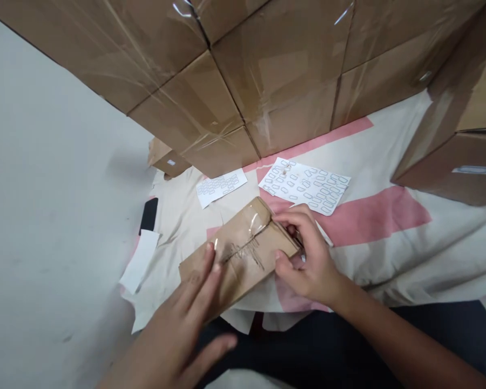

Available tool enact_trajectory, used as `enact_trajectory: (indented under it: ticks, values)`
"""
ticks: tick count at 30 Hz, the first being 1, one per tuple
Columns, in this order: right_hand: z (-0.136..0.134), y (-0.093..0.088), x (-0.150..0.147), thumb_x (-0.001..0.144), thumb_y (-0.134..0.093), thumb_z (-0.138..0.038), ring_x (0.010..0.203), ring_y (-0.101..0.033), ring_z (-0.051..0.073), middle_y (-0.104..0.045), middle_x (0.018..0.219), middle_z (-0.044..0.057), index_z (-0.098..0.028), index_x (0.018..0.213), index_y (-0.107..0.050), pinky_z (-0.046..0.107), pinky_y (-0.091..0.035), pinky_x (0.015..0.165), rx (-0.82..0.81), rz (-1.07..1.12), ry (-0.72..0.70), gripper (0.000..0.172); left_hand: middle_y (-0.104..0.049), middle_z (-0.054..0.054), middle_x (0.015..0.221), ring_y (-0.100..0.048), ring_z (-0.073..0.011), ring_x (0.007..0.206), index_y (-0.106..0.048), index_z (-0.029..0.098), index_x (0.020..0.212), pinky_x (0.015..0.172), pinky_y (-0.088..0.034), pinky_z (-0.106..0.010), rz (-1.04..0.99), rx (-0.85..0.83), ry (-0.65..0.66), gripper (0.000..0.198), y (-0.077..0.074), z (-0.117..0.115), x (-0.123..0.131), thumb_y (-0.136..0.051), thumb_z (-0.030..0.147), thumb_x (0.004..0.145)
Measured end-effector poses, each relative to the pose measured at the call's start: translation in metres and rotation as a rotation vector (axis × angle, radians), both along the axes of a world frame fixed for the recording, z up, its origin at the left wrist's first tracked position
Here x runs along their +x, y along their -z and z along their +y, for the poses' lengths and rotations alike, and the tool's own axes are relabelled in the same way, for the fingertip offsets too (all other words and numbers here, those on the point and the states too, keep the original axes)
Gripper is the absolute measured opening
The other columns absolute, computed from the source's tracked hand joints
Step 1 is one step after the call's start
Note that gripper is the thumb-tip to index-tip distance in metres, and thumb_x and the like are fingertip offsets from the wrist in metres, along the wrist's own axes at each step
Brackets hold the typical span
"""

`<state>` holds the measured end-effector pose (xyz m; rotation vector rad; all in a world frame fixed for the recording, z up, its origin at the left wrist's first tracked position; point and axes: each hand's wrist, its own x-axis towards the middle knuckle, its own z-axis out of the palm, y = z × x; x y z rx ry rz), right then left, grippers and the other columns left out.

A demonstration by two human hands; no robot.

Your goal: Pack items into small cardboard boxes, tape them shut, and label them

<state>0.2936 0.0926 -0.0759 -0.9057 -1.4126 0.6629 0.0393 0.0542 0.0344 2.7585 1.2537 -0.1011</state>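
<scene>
A: Anything held, up close?
B: Yep. Left hand unclenched, fingers laid on the lower-left end of a long, flat, clear-taped brown cardboard box, thumb off it. Right hand pinching the other end.
A: Lengthwise how?
B: Slanting lower left to upper right, between both hands, over a pink-and-white cloth spreading rightward. Just past: white paper sheet with small outlines, then stacked brown cartons walling off the back, tbh.

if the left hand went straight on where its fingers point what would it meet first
The left hand would meet the small cardboard box first; it already seems to touch it. Beyond, probably the pink-and-white cloth, though depth is unclear.
</scene>
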Motion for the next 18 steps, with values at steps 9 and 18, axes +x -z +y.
enact_trajectory:
  ticks: [9, 18]
  values:
    - [0.020, 0.005, 0.066, 0.097, -0.053, -0.042, 0.091, -0.061, 0.020, -0.061, 0.099, 0.005, -0.025, 0.110, -0.064, 0.034, -0.054, 0.074, -0.410, 0.165, 0.112, 0.024, -0.034, -0.013, 0.163, -0.029, -0.0354, 0.152, -0.023, 0.027, 0.160, 0.115, -0.045, -0.057, -0.031, 0.141, 0.179, 0.078, 0.043, 0.063, -0.023, -0.064, 0.031, 0.094]
    - [0.033, 0.013, 0.109, 0.097, -0.042, -0.067, 0.080, -0.066, 0.020, -0.067, 0.097, 0.009, -0.025, 0.115, -0.068, 0.033, -0.057, 0.061, -0.492, 0.191, -0.167, 0.052, -0.026, 0.009, 0.166, -0.032, -0.0186, 0.152, -0.052, 0.038, 0.135, 0.123, -0.042, -0.050, -0.312, 0.336, 0.264, 0.051, 0.069, -0.014, 0.057, -0.061, 0.016, 0.091]
